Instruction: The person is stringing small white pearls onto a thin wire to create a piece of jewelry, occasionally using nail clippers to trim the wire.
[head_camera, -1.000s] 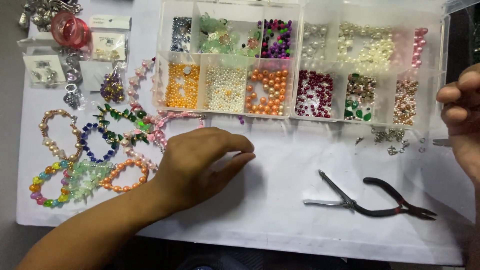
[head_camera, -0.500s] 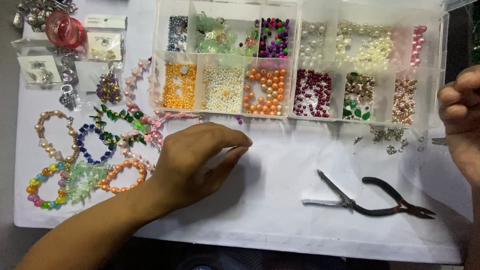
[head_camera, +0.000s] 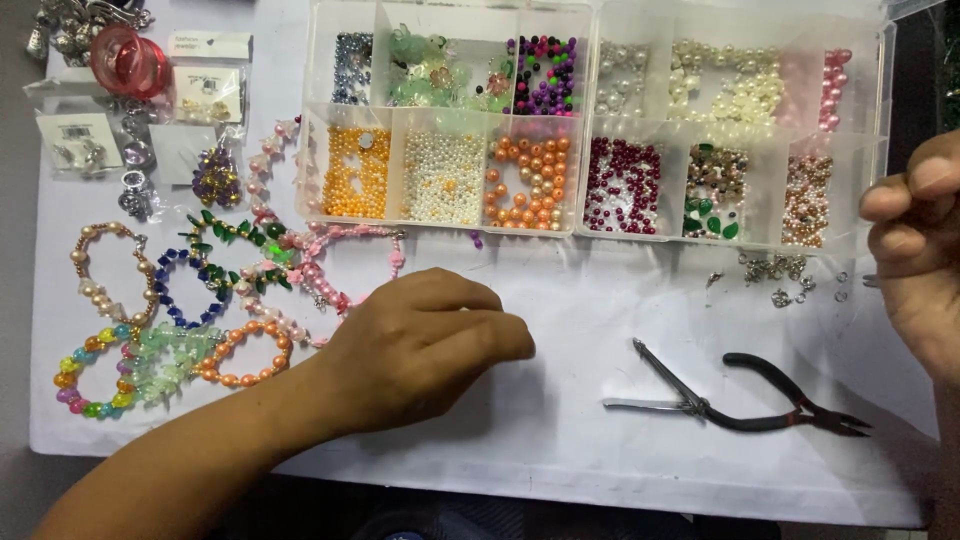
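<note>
The left hand (head_camera: 420, 350) lies palm down on the white table cover (head_camera: 560, 450), just below the clear bead box (head_camera: 590, 120); its fingers are curled loosely together and point toward the right, and whether anything sits beneath them cannot be told. The right hand (head_camera: 915, 240) is raised at the right end of the bead box, thumb and forefinger pinched close; anything between them is too small to make out. The black-handled pliers (head_camera: 735, 400) lie open on the cover below the box's right half, between the two hands and touched by neither. Finished bead bracelets (head_camera: 180, 310) lie in a cluster below and left of the box, beside the left wrist.
</note>
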